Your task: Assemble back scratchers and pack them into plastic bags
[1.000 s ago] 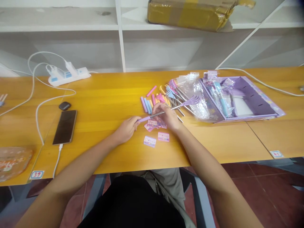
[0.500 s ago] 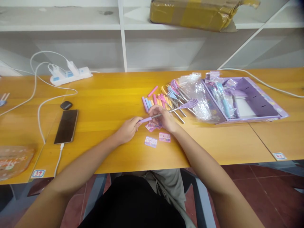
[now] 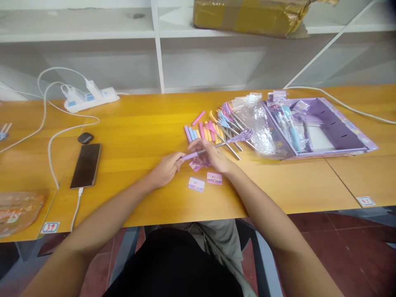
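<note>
A back scratcher with a purple claw head (image 3: 243, 135), a metal rod and a purple handle (image 3: 189, 156) lies across both hands. My left hand (image 3: 167, 168) is closed round the end of the handle. My right hand (image 3: 215, 155) is closed on the metal rod, its fingers partly hiding it. Just beyond it lie several coloured handle sleeves (image 3: 201, 131) in purple, blue, pink and orange. More back scratchers with bare metal rods (image 3: 231, 123) are heaped to the right. Small printed cards (image 3: 196, 184) lie below my right hand, some partly covered by it.
A purple box (image 3: 340, 150) with bagged items stands at the right, clear plastic bags (image 3: 258, 128) against it. At the left are a phone (image 3: 86, 166) on a cable, a small black case (image 3: 85, 137) and a power strip (image 3: 92, 101). A taped carton (image 3: 247, 16) sits on the shelf above.
The claw head has shifted slightly left and its rod has tilted a little. My right hand's fingers have moved slightly left along the rod. My left hand keeps its hold.
</note>
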Action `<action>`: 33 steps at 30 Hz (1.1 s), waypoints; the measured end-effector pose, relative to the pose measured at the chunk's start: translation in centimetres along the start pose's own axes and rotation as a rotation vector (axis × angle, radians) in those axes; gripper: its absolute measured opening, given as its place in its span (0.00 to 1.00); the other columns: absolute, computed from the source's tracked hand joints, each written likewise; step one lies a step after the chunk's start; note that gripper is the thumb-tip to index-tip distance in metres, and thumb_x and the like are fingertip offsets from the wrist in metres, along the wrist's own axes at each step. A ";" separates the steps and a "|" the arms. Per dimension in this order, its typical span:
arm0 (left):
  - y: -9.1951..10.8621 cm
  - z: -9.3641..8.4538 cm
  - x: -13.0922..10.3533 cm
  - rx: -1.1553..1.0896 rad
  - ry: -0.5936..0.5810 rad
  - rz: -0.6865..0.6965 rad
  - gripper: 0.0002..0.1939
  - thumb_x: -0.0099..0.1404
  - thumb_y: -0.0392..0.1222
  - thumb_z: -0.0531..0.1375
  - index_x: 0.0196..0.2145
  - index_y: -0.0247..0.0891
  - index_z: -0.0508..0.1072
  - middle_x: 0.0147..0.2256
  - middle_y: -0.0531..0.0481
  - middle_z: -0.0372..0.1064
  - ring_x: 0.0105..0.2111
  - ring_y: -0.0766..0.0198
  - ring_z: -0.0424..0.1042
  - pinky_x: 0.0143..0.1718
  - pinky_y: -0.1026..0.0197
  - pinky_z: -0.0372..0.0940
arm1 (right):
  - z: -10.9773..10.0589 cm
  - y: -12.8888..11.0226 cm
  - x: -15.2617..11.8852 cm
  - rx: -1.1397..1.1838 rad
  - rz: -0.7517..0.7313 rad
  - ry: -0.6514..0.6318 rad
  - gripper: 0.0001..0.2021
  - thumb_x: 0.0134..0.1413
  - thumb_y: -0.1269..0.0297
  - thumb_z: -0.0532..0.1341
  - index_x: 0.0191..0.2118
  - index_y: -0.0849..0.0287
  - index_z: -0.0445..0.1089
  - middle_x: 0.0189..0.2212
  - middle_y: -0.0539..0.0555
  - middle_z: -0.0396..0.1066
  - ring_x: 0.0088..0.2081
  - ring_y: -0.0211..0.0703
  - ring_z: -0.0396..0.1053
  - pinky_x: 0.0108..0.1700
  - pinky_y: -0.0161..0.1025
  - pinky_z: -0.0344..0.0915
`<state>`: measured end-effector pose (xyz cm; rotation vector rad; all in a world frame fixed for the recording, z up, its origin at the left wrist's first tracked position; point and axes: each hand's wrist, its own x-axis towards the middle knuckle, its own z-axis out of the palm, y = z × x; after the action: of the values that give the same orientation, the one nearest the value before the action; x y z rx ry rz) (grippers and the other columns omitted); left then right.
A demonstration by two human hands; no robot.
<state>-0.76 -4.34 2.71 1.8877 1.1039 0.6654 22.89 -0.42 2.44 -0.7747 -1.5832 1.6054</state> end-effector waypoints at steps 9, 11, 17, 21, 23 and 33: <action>-0.1 -0.3 -0.1 -0.365 -0.076 -0.161 0.25 0.79 0.63 0.54 0.46 0.37 0.74 0.20 0.61 0.56 0.19 0.69 0.54 0.25 0.63 0.51 | -4.2 -2.3 0.2 0.024 -0.217 0.324 0.41 0.62 0.18 0.51 0.43 0.52 0.81 0.32 0.54 0.70 0.31 0.44 0.68 0.34 0.43 0.70; 0.0 -0.3 0.0 -0.359 -0.096 -0.180 0.25 0.77 0.64 0.56 0.47 0.37 0.74 0.19 0.62 0.55 0.18 0.69 0.55 0.24 0.63 0.50 | -4.2 -2.4 0.2 0.031 -0.207 0.353 0.43 0.62 0.17 0.46 0.41 0.51 0.81 0.30 0.55 0.70 0.31 0.45 0.67 0.33 0.44 0.70; 0.4 -0.2 0.0 -0.319 -0.095 -0.177 0.26 0.76 0.66 0.56 0.45 0.37 0.73 0.18 0.62 0.56 0.18 0.69 0.55 0.24 0.64 0.51 | -3.8 -1.7 0.4 0.023 -0.251 0.361 0.40 0.68 0.23 0.47 0.37 0.52 0.81 0.30 0.55 0.71 0.30 0.45 0.69 0.31 0.43 0.68; 0.8 -0.1 0.0 -0.255 -0.045 -0.157 0.24 0.76 0.64 0.55 0.42 0.38 0.73 0.18 0.62 0.55 0.18 0.68 0.55 0.25 0.63 0.52 | -3.5 -1.0 0.7 0.049 -0.235 0.332 0.41 0.67 0.22 0.47 0.37 0.53 0.81 0.29 0.54 0.71 0.27 0.43 0.67 0.27 0.42 0.64; 0.9 -0.2 -0.1 -0.232 -0.035 -0.151 0.24 0.76 0.63 0.55 0.42 0.38 0.74 0.18 0.62 0.55 0.19 0.68 0.55 0.26 0.62 0.53 | -3.4 -0.8 0.8 0.058 -0.212 0.325 0.41 0.66 0.21 0.48 0.38 0.53 0.81 0.28 0.54 0.71 0.26 0.43 0.66 0.26 0.41 0.63; 1.0 -0.2 0.0 -0.195 -0.033 -0.163 0.24 0.77 0.63 0.53 0.42 0.38 0.74 0.20 0.60 0.56 0.22 0.66 0.57 0.28 0.62 0.53 | -3.2 -0.3 0.8 0.064 -0.162 0.288 0.40 0.66 0.21 0.49 0.38 0.54 0.80 0.29 0.54 0.72 0.28 0.43 0.68 0.26 0.39 0.64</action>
<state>-0.45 -4.52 3.63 1.6195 1.1169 0.6236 25.20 2.00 2.60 -0.7840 -1.3456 1.3551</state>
